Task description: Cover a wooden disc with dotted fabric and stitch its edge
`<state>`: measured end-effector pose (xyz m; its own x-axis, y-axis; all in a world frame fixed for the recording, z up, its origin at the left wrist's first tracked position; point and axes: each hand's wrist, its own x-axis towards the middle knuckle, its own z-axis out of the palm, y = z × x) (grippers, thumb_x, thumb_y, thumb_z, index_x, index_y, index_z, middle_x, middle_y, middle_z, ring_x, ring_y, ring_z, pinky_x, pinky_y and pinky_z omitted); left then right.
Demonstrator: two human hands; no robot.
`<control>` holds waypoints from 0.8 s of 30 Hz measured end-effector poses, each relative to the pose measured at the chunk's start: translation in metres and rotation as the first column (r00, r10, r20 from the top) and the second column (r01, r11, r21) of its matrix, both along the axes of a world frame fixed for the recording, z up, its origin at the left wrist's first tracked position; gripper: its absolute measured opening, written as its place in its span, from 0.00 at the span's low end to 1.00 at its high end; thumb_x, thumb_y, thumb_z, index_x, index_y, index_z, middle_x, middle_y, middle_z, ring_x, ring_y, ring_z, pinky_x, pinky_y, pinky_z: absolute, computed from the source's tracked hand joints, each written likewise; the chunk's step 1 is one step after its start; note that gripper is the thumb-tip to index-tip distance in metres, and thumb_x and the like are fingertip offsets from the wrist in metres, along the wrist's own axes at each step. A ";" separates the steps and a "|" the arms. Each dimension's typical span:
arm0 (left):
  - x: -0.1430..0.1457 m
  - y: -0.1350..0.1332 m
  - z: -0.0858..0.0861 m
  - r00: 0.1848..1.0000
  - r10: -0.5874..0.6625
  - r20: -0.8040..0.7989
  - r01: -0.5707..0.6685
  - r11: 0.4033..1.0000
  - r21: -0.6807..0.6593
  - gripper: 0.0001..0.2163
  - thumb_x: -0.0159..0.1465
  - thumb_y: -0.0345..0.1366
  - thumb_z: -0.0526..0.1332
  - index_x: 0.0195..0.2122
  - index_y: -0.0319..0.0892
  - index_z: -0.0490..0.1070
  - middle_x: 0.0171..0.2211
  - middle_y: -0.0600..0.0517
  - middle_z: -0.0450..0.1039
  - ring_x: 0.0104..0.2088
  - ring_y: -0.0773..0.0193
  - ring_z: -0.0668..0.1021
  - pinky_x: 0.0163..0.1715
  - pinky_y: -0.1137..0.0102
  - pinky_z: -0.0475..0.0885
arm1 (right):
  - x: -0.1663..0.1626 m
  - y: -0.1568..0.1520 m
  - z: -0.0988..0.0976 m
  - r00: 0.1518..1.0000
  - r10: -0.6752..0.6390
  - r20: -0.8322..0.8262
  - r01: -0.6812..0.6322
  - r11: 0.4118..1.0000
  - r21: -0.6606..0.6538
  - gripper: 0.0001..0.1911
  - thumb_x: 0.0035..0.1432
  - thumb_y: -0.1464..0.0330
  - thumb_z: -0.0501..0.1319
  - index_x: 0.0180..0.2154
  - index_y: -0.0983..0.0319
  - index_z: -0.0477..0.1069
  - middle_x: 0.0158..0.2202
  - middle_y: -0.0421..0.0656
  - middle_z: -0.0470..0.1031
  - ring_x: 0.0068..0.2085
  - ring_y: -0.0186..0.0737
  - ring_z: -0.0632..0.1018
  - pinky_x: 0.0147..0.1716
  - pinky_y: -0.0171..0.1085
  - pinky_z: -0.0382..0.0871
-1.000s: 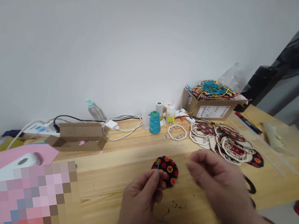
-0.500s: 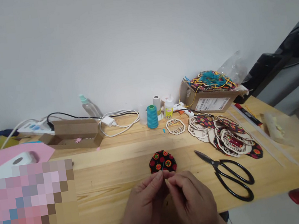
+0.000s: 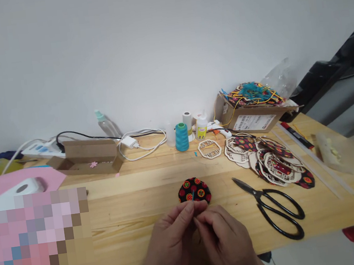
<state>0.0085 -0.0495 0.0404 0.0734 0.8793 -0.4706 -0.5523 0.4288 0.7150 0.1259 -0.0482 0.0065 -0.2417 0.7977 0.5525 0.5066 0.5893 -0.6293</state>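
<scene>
Close together at the table's near edge, both my hands work with pinched fingers. A short teal thread [image 3: 193, 194] rises from a round piece of black floral fabric [image 3: 193, 186] and runs to the fingertips of my left hand [image 3: 173, 233], which are closed on it. Beside it, my right hand [image 3: 225, 235] pinches thumb against forefinger; whatever is between them is too small to make out. The fabric lies flat just beyond my fingers, its near edge hidden by them. Black-handled scissors [image 3: 268, 207] lie to the right, blades half apart.
Behind stand a teal thread cone [image 3: 181, 137], a glue bottle [image 3: 201, 128] and a wooden lattice frame [image 3: 209, 149]. More frames and floral fabric pieces [image 3: 275, 161] are piled at right, near a full cardboard box [image 3: 250, 120]. An open carton [image 3: 86, 159] sits left.
My right fingers have shifted slightly left and lower against the left ones. The whole view has moved a little, so the table things appear slightly further right.
</scene>
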 end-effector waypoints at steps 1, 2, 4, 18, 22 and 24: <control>0.000 0.000 0.000 1.000 0.000 -0.010 0.000 1.000 0.011 0.08 0.56 0.38 0.63 0.32 0.41 0.79 0.33 0.48 0.79 0.37 0.61 0.76 0.41 0.70 0.68 | 0.000 0.000 -0.001 1.000 0.005 -0.002 -0.005 1.000 -0.003 0.07 0.58 0.76 0.52 0.34 0.61 0.66 0.29 0.44 0.72 0.31 0.38 0.75 0.30 0.35 0.71; 0.000 0.000 0.000 1.000 0.003 -0.021 -0.003 1.000 0.020 0.08 0.56 0.38 0.63 0.32 0.42 0.79 0.33 0.48 0.79 0.38 0.61 0.76 0.41 0.71 0.68 | 0.000 0.000 -0.002 1.000 0.011 -0.004 -0.011 1.000 -0.010 0.07 0.59 0.76 0.52 0.34 0.61 0.66 0.29 0.44 0.72 0.31 0.38 0.75 0.31 0.35 0.71; 0.000 0.000 0.000 0.999 0.015 -0.050 -0.013 0.999 0.040 0.07 0.56 0.38 0.64 0.32 0.42 0.79 0.33 0.49 0.79 0.39 0.61 0.76 0.42 0.71 0.67 | 0.001 0.001 -0.002 1.000 0.029 -0.009 -0.029 0.999 -0.023 0.08 0.59 0.77 0.52 0.34 0.61 0.67 0.29 0.43 0.72 0.31 0.37 0.75 0.31 0.34 0.71; -0.001 -0.004 -0.008 0.939 -0.011 -0.344 0.080 0.979 0.187 0.09 0.59 0.38 0.61 0.37 0.46 0.79 0.33 0.52 0.79 0.37 0.62 0.76 0.42 0.71 0.66 | 0.015 0.036 0.035 0.874 -0.140 -0.464 -0.224 0.733 -0.643 0.08 0.45 0.68 0.66 0.31 0.61 0.77 0.28 0.41 0.74 0.30 0.38 0.75 0.29 0.35 0.70; -0.002 -0.004 -0.009 0.943 -0.004 -0.333 0.068 0.981 0.180 0.08 0.60 0.38 0.61 0.37 0.45 0.79 0.30 0.52 0.78 0.35 0.64 0.75 0.40 0.72 0.66 | 0.013 0.035 0.037 0.821 -0.213 -0.530 -0.325 0.588 -0.740 0.06 0.44 0.68 0.66 0.28 0.62 0.77 0.26 0.41 0.77 0.29 0.36 0.76 0.31 0.33 0.69; -0.001 -0.004 -0.010 0.957 -0.006 -0.292 0.058 0.984 0.171 0.08 0.59 0.38 0.61 0.37 0.44 0.79 0.29 0.52 0.78 0.33 0.65 0.75 0.38 0.72 0.67 | 0.013 0.033 0.037 0.834 -0.191 -0.517 -0.308 0.618 -0.724 0.04 0.45 0.69 0.65 0.25 0.63 0.76 0.23 0.39 0.75 0.26 0.34 0.74 0.29 0.32 0.68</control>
<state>0.0071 -0.0535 0.0302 -0.0131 0.9494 -0.3139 -0.2989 0.2959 0.9072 0.1390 -0.0148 0.0436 -0.1943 0.9603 -0.2000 -0.0467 -0.2127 -0.9760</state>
